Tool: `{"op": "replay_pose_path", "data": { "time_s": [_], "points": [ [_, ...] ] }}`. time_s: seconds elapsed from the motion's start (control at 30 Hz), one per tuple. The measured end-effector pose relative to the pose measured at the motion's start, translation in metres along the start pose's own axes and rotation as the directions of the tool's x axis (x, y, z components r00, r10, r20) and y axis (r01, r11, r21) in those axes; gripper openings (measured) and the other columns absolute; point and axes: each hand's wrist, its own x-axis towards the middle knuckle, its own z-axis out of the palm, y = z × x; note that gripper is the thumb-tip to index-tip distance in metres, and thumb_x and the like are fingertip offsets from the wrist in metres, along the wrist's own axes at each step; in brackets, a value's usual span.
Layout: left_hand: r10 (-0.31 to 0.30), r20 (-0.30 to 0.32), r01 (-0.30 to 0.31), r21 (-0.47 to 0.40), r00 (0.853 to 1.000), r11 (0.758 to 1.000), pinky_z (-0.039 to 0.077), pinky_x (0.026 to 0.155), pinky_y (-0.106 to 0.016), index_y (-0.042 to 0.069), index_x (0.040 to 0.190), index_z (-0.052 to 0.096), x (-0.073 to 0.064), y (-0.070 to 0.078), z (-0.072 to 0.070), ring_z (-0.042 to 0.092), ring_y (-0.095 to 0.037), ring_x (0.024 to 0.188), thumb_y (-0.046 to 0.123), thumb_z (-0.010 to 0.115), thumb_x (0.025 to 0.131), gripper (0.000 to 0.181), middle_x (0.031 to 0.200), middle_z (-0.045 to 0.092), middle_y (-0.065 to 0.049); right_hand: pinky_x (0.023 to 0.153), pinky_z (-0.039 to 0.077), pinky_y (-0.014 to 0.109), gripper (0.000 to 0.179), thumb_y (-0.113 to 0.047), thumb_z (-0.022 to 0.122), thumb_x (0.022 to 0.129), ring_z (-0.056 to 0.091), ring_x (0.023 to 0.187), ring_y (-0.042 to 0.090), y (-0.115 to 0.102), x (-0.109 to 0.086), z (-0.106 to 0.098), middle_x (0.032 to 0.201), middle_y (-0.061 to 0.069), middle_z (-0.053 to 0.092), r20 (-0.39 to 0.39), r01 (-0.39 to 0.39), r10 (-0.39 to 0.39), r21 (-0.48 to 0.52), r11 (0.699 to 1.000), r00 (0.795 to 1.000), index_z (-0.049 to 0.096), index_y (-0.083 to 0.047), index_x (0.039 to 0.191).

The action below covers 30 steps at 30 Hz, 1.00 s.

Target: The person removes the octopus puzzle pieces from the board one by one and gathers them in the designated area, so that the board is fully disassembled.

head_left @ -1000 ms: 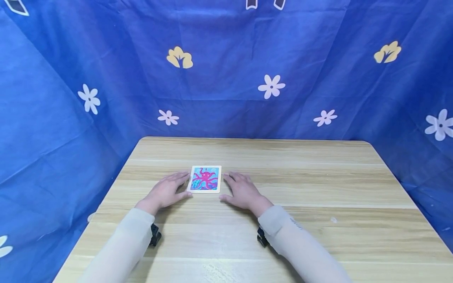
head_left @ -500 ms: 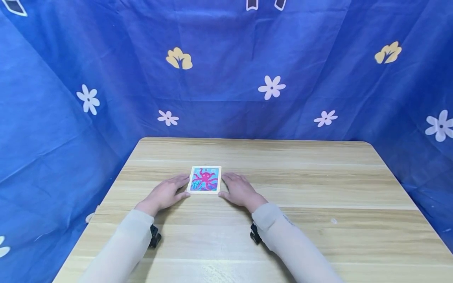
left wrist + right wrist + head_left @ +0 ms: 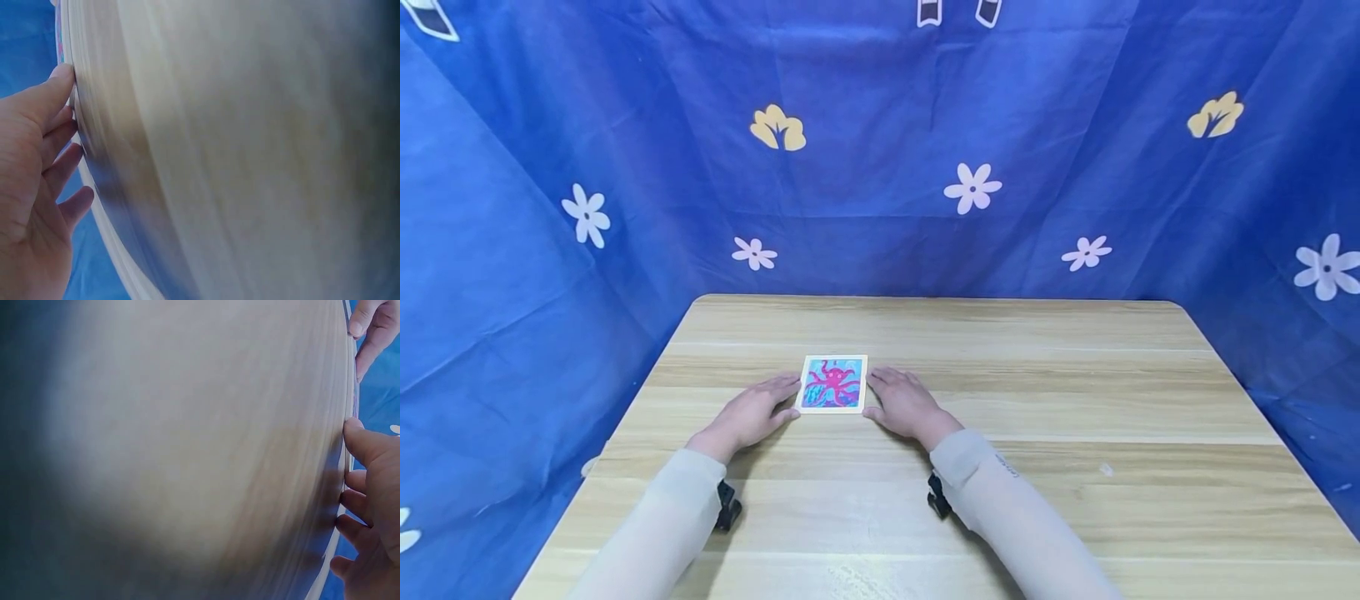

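Observation:
A square picture board (image 3: 832, 385) with a pale border and a pink octopus on blue lies flat on the wooden table in the head view. My left hand (image 3: 749, 418) rests at its left side, fingertips and thumb at or very near the edge. On the opposite side, my right hand (image 3: 912, 407) has its fingertips and thumb close against the right edge. Both hands have loosely extended fingers on the tabletop. In the left wrist view, the left hand (image 3: 31, 162) shows spread fingers touching the table. The right wrist view shows the right hand (image 3: 375, 500) likewise.
The light wooden table (image 3: 1075, 375) has a small pale mark (image 3: 1107, 470) on the right. A blue curtain (image 3: 865, 200) with flower prints hangs behind and at both sides. Dark wrist devices (image 3: 727, 506) sit under the sleeves.
My right hand has moved slightly left, up to the board's right edge. The left hand has stayed almost in place. The board lies about where it was.

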Motion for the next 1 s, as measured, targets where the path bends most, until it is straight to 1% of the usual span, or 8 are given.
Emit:
{"op": "replay_pose_path", "data": {
  "time_s": [0.27, 0.4, 0.5, 0.63, 0.8, 1.0],
  "points": [
    [-0.002, -0.003, 0.002, -0.016, 1.000, 1.000, 0.032, 0.106, -0.052, -0.004, 0.132, 0.053, -0.003, 0.006, 0.003, 0.040, -0.039, 0.129, 0.028, 0.064, 0.091, 0.053, 0.138, 0.047, -0.021, 0.114, 0.021, 0.042, 0.064, -0.046, 0.050, 0.096, 0.026, 0.139, 0.024, 0.001, -0.003, 0.002, 0.151, 0.006, 0.034, -0.005, 0.015, -0.015, 0.011, 1.000, 1.000, 0.040, -0.006, 0.144],
    [0.022, -0.020, -0.023, -0.019, 1.000, 1.000, 0.033, 0.105, -0.052, -0.005, 0.130, 0.055, -0.003, 0.010, 0.004, 0.042, -0.040, 0.127, 0.026, 0.066, 0.090, 0.052, 0.136, 0.049, -0.022, 0.114, 0.022, 0.040, 0.063, -0.045, 0.051, 0.096, 0.028, 0.139, 0.025, 0.004, -0.007, 0.003, 0.149, 0.008, 0.036, -0.025, 0.040, -0.039, 0.013, 0.999, 0.999, 0.041, -0.004, 0.143],
    [0.042, -0.022, -0.043, -0.021, 0.999, 0.999, 0.034, 0.105, -0.052, -0.006, 0.128, 0.055, -0.003, 0.013, 0.006, 0.043, -0.040, 0.127, 0.025, 0.066, 0.090, 0.051, 0.135, 0.049, -0.023, 0.114, 0.022, 0.039, 0.063, -0.044, 0.052, 0.096, 0.029, 0.138, 0.025, 0.007, -0.011, 0.004, 0.148, 0.009, 0.038, -0.043, 0.059, -0.058, 0.022, 0.998, 0.997, 0.043, -0.003, 0.142],
    [0.049, -0.015, -0.049, -0.021, 0.999, 0.999, 0.034, 0.105, -0.051, -0.006, 0.129, 0.055, -0.002, 0.020, 0.006, 0.043, -0.039, 0.127, 0.025, 0.066, 0.090, 0.051, 0.136, 0.050, -0.022, 0.114, 0.022, 0.040, 0.063, -0.043, 0.055, 0.094, 0.031, 0.137, 0.026, 0.011, -0.018, 0.004, 0.146, 0.012, 0.040, -0.071, 0.076, -0.072, 0.051, 0.996, 0.995, 0.045, 0.000, 0.140],
    [0.055, -0.006, -0.055, -0.034, 0.998, 0.998, 0.034, 0.105, -0.051, -0.006, 0.128, 0.056, -0.001, 0.029, 0.006, 0.043, -0.039, 0.127, 0.026, 0.066, 0.090, 0.051, 0.136, 0.049, -0.021, 0.113, 0.023, 0.040, 0.063, -0.042, 0.057, 0.094, 0.034, 0.136, 0.027, 0.017, -0.026, 0.006, 0.145, 0.013, 0.042, -0.093, 0.084, -0.078, 0.063, 0.994, 0.993, 0.046, 0.001, 0.138],
    [0.067, 0.003, -0.067, -0.036, 0.998, 0.997, 0.034, 0.106, -0.050, -0.005, 0.128, 0.056, -0.001, 0.038, 0.008, 0.043, -0.038, 0.127, 0.027, 0.066, 0.090, 0.051, 0.136, 0.050, -0.020, 0.113, 0.024, 0.039, 0.063, -0.041, 0.059, 0.093, 0.033, 0.136, 0.028, 0.022, -0.036, 0.006, 0.144, 0.013, 0.043, -0.091, 0.071, -0.064, 0.086, 0.994, 0.994, 0.047, 0.001, 0.138]
  ]
}}
